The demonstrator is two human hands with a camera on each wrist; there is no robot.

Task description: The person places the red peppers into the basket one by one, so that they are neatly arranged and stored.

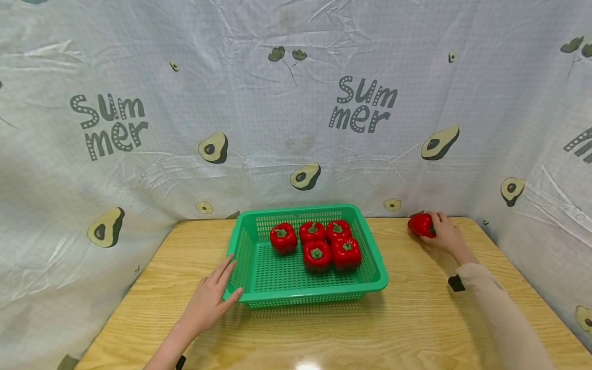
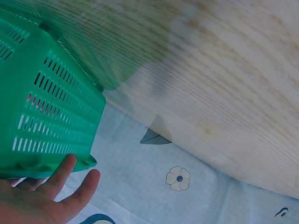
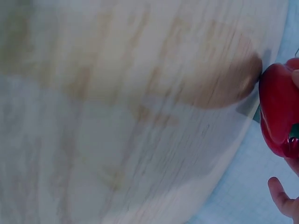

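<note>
A green plastic basket [image 1: 300,298] stands on the table with several red bell peppers inside, one of them a pepper [image 1: 283,239] apart from the others. My left hand [image 1: 209,298] rests on the basket's left rim with fingers spread and fairly straight; the left wrist view shows that hand [image 2: 51,200] beside the slotted wall [image 2: 60,102]. Far to the right, my right hand [image 1: 447,234] grips another red bell pepper [image 1: 420,225] near the table's back edge. In the right wrist view this pepper [image 3: 278,105] is partly cut off by the frame, as is most of the hand.
The wooden table [image 1: 411,329] reaches back to a hanging white cloth [image 1: 259,128] printed with avocados and lettering. More cloth hangs along both sides. A small black object [image 1: 456,283] shows at the right sleeve.
</note>
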